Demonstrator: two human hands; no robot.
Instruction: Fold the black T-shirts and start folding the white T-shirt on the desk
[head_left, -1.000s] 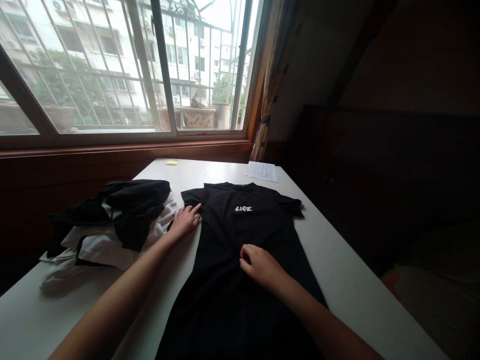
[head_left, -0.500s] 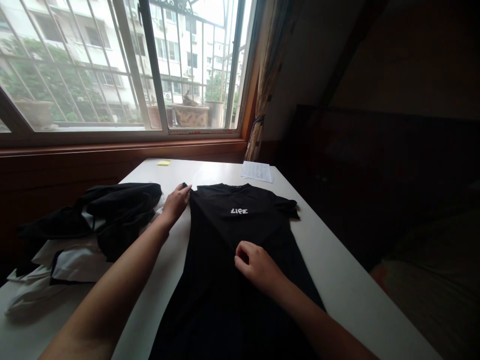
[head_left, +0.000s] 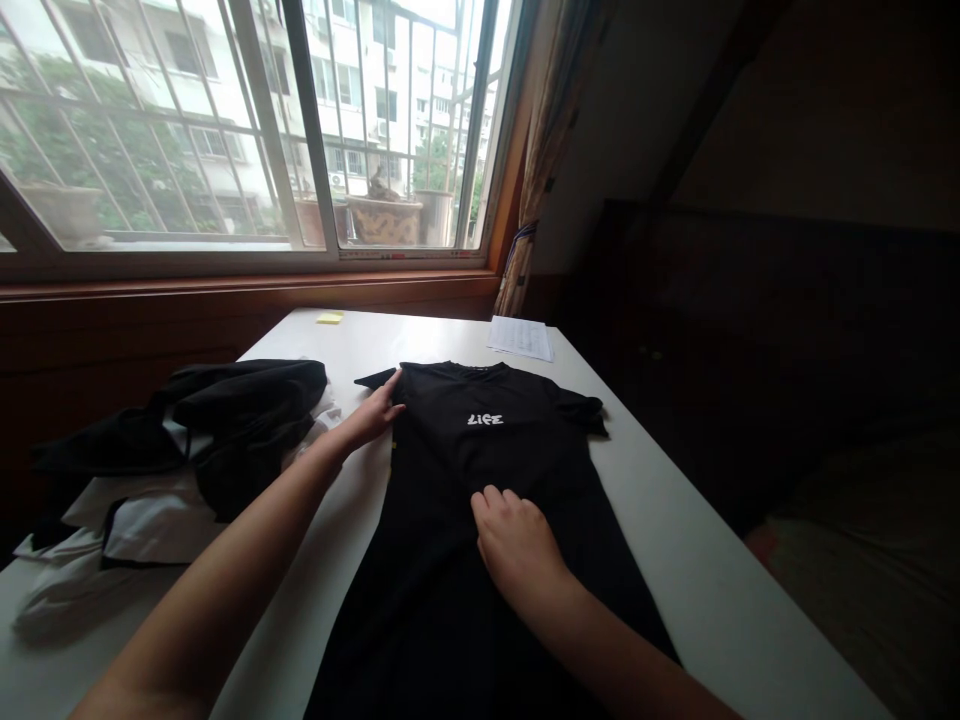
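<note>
A black T-shirt (head_left: 517, 455) with a small white print lies spread on the white table, its collar at the far end. My left hand (head_left: 379, 408) is at the shirt's left shoulder, beside the short sleeve; its fingers point forward with the thumb apart, touching the cloth. On the middle of the shirt front, below the print, rests my right hand (head_left: 517, 535). Its fingers are curled down and the tips are hidden, so I cannot tell whether cloth is between them.
A heap of black and white clothes (head_left: 240, 430) lies on the table's left side. Near the far edge are a yellow sticky note (head_left: 330, 318) and printed papers (head_left: 521, 339). Beyond the table stand a barred window (head_left: 247, 130) and a tied curtain (head_left: 521, 250).
My left hand has let go of the sleeve, which now lies out flat to the left, and has moved to the shoulder. My right hand has turned knuckles-up on the shirt.
</note>
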